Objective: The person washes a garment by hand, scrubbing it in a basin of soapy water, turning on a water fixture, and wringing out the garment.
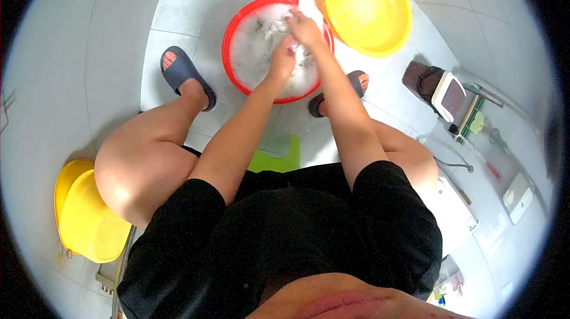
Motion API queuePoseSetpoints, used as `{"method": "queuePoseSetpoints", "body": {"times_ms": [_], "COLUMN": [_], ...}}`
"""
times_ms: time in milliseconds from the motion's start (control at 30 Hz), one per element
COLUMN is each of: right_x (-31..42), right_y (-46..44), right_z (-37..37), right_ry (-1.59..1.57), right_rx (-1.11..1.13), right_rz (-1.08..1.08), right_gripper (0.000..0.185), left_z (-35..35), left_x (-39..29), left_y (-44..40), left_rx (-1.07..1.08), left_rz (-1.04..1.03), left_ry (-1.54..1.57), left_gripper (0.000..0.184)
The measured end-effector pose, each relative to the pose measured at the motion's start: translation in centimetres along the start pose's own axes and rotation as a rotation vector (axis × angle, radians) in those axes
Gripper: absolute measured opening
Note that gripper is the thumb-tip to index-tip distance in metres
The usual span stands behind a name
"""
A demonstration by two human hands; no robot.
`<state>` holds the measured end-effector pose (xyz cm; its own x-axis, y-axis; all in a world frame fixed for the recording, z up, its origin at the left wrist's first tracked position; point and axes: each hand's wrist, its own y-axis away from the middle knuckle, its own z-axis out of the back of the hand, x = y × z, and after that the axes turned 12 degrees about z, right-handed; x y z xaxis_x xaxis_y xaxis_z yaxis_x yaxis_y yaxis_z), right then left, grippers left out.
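Observation:
A red-rimmed basin (pixel 227 52) stands on the floor between the person's feet, filled with white suds. Wet, pale cloth (pixel 274 35) with dark patches lies in the foam. My left hand (pixel 282 61) is over the basin's middle, its fingers curled in on the cloth. Just above and to the right of it, my right hand (pixel 304 28) is closed on the cloth too, fingers pointing left. Foam and the hands themselves hide part of the grip.
A yellow basin (pixel 404 22) sits beside the red one at the upper right. Slippered feet flank the red basin, with a green plastic stool (pixel 276 162) below it. A yellow bucket (pixel 101 224) is at the left, and a brown-and-white container (pixel 436 90) is by the right wall.

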<state>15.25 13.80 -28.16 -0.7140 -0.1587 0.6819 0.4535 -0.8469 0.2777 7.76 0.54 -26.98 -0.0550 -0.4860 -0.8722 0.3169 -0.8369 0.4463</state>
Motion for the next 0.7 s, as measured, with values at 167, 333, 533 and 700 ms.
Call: {"method": "queuePoseSetpoints", "body": {"times_ms": [167, 333, 533, 700], "right_x": [3.1, 0.3, -19.1, -7.0], "right_y": [5.5, 4.2, 0.6, -3.8], "right_z": [-5.5, -8.4, -20.5, -6.6], "right_ry": [0.303, 0.216, 0.267, 0.079], "right_rx": [-0.419, -0.076, 0.018, 0.187], "right_rz": [0.237, 0.013, -0.119, -0.212], "right_gripper": [0.063, 0.074, 0.056, 0.052], "left_z": [2.1, 4.0, 2.9, 4.0], "left_x": [5.0, 6.0, 4.5, 3.5], "left_y": [-1.6, 0.1, -0.9, -1.5], "left_rx": [-0.497, -0.3, -0.233, 0.015], "left_rz": [0.344, 0.391, 0.455, 0.555], "left_ry": [0.635, -0.206, -0.245, -0.035], "left_gripper": [0.037, 0.064, 0.078, 0.066]}}
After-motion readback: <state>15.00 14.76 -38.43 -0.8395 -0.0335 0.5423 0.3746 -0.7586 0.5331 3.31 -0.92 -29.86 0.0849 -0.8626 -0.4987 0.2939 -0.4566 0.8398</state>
